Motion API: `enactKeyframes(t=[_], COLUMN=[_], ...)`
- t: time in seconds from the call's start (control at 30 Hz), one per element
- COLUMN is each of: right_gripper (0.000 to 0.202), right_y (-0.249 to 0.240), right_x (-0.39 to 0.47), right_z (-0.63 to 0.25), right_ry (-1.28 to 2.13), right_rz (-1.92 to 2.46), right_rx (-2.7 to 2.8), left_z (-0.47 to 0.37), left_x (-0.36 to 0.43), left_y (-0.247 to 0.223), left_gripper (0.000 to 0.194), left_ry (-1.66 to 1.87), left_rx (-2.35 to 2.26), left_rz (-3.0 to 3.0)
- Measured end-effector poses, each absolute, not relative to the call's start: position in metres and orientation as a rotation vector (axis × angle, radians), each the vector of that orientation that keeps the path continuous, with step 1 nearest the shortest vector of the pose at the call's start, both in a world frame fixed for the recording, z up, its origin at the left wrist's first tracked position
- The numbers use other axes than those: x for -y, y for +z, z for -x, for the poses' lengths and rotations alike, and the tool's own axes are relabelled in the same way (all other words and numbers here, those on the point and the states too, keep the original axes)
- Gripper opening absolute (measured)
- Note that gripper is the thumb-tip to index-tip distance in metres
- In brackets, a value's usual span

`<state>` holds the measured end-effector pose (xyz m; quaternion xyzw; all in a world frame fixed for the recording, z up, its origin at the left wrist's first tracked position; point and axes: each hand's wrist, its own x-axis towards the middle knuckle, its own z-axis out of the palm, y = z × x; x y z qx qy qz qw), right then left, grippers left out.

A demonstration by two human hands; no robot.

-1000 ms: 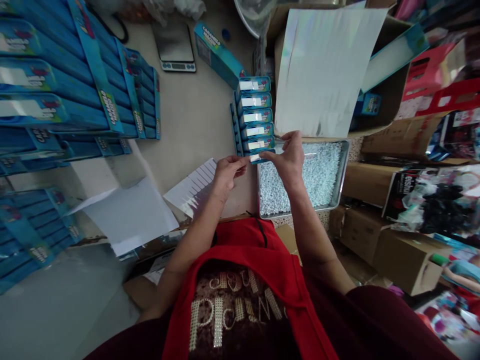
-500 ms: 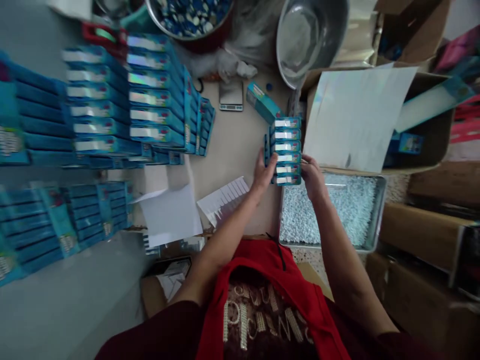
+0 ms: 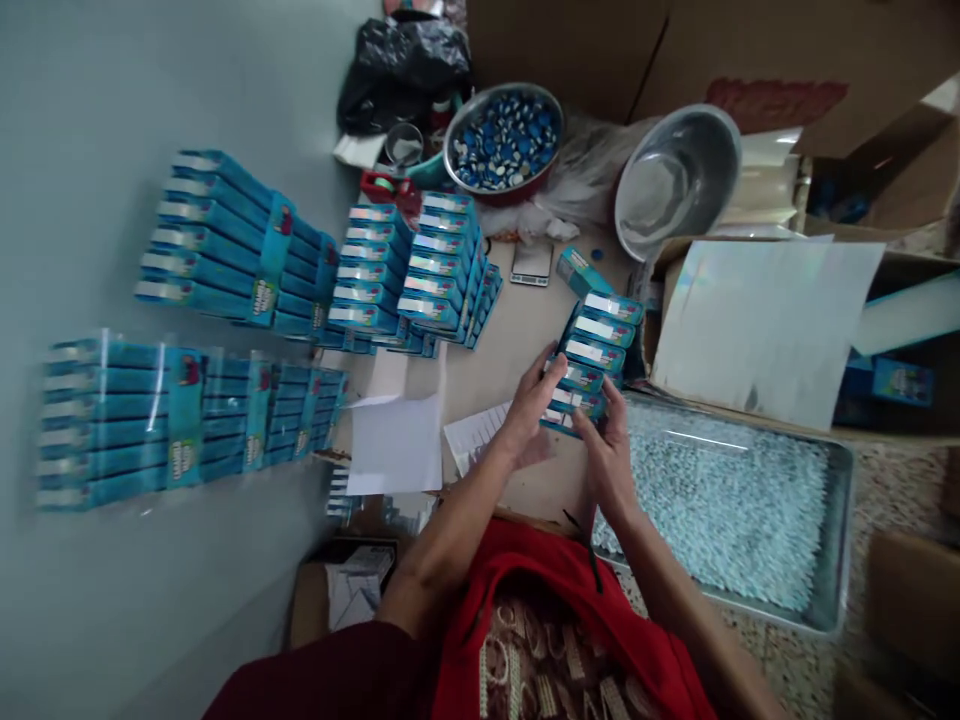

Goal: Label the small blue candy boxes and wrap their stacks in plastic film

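Note:
Between my hands is a row of several small blue boxes, each with a white strip on its end, stacked against one another and tilted slightly. My left hand grips the left side, its thumb lying on the box ends. At the lower right, my right hand holds the nearest boxes, with the thumb over one white strip. Just beyond the row lies a single blue box on the table. A printed sheet is partly covered by my left forearm.
Stacks of blue boxes stand to the left. A small scale, a bowl of blue and white caps and a metal basin are at the back. At right are a tray of pale pellets and a carton under a white sheet.
The row of boxes has tilted and come nearer to me. My right hand has shifted from its right side to the lower end, thumb now on the front. The camera view has swung left and up.

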<state>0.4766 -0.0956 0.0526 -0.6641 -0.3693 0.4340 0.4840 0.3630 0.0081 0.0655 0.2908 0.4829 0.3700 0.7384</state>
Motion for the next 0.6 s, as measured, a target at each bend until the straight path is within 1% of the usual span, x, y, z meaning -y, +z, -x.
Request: enactKeyframes(t=[0.07,0.13,0.2,0.27,0.33,0.43,0.5,0.6], right_gripper=[0.070,0.071,0.077,0.081,0.084,0.079,0.075,0.083], right_y=[0.089,0.119,0.139,0.147,0.148,0.149,0.147,0.136], right_x=[0.081,0.051,0.008,-0.041,-0.086,-0.132,-0.145,-0.142], right_z=[-0.447,-0.414,-0.377,-0.336,-0.296,-0.253,-0.240,-0.252], right_ry=[1.114,1.174,1.189,1.179,1.178,1.204,1.194,1.243], right_rz=[1.462,1.232,1.064,0.981,0.977,1.162,1.240,1.108], right_rx=[0.942,1.106,1.280,1.403,1.461,1.531,1.589,1.637], left_z=[-0.322,-0.276,-0.228,-0.183,-0.148,-0.118,-0.107,-0.085], left_x=[-0.017,-0.038,-0.069,-0.106,-0.141,-0.176,-0.186,-0.184], left_y=[0.106,0.149,0.186,0.210,0.218,0.208,0.197,0.190], left_gripper=[0.075,0.069,0.063,0.065,0.070,0.074,0.073,0.072], left_ry=[0.858,0.928,1.040,1.045,1.014,0.968,0.986,1.048], left_rx=[-1.136,-1.294,-1.436,-1.489,-1.524,-1.581,-1.613,-1.694], left_rz=[-0.702,-0.796,-0.901,-0.966,-0.981,-0.968,-1.007,-1.140])
